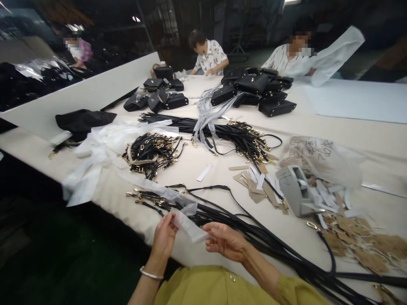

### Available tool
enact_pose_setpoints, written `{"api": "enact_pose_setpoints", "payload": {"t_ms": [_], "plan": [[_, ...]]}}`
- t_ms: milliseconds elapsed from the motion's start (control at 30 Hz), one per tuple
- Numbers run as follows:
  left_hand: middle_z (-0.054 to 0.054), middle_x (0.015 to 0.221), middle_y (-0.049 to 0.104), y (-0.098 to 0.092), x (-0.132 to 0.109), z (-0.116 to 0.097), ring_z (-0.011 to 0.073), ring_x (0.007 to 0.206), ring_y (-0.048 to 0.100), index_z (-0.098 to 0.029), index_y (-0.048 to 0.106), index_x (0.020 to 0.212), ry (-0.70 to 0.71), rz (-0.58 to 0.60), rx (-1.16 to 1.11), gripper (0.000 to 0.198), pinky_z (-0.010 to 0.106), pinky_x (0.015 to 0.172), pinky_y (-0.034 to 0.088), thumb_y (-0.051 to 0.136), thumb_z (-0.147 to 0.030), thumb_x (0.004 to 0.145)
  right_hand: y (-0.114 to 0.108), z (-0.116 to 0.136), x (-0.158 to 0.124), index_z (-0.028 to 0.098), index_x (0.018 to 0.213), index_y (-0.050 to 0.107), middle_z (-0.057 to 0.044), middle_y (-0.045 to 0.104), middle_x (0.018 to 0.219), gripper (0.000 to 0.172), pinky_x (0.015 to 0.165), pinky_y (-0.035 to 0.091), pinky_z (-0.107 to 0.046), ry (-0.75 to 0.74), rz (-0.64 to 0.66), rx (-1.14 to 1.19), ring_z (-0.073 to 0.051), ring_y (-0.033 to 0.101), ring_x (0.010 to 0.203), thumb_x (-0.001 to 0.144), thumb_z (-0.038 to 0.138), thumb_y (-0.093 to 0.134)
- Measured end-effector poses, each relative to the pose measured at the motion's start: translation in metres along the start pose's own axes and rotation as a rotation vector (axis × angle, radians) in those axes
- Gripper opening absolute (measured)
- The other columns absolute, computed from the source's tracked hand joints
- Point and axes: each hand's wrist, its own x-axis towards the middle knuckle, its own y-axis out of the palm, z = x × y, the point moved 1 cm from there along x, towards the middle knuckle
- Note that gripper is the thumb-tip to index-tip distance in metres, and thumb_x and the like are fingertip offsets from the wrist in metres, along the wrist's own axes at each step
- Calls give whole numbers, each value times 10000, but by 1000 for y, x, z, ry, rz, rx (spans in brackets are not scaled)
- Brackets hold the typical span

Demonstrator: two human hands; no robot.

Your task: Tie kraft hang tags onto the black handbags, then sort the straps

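A narrow translucent plastic sleeve [190, 228] stretches between my two hands over the table's near edge. My left hand [165, 235], with a bangle at its wrist, pinches the sleeve's left end between thumb and fingers. At the other end, my right hand [224, 241] holds the sleeve with its thumb and fingertips, palm turned inward. Just beyond and beneath them lies a long bundle of black straps [248, 231] with gold clasps, running toward the lower right.
Beyond lie a coiled strap pile [148, 152], more straps [190, 123], black bags [254, 84] and loose plastic [98, 148]. A grey device [294, 190] stands near paper tags [359, 237] and a filled plastic bag [321, 154]. Three people are across the table.
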Motion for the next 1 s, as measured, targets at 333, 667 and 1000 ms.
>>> {"api": "enact_pose_setpoints", "payload": {"t_ms": [333,667,1000], "plan": [[106,1001,743,11,-30,-41,309,953,674,-222,681,1090,611,325,1501,310,436,894,465,451,-391,969,16,-6,-13,216,998,726,-99,722,1007,308,798,466,-345,-339,-278,-1820,-230,665,944,887,117,457],[68,814,751,73,-39,-4,245,827,654,-175,753,771,156,837,859,314,309,769,457,522,-380,825,62,7,-12,152,1054,715,-156,738,1083,275,801,540,-367,-430,-77,-1865,-289,689,1003,921,143,475],[7,538,577,-29,37,-99,211,607,568,-194,686,780,29,496,480,423,305,625,500,654,-615,750,70,58,23,241,1018,709,-47,723,976,261,876,516,-306,-663,-333,-1394,-162,657,928,975,390,499]]}}
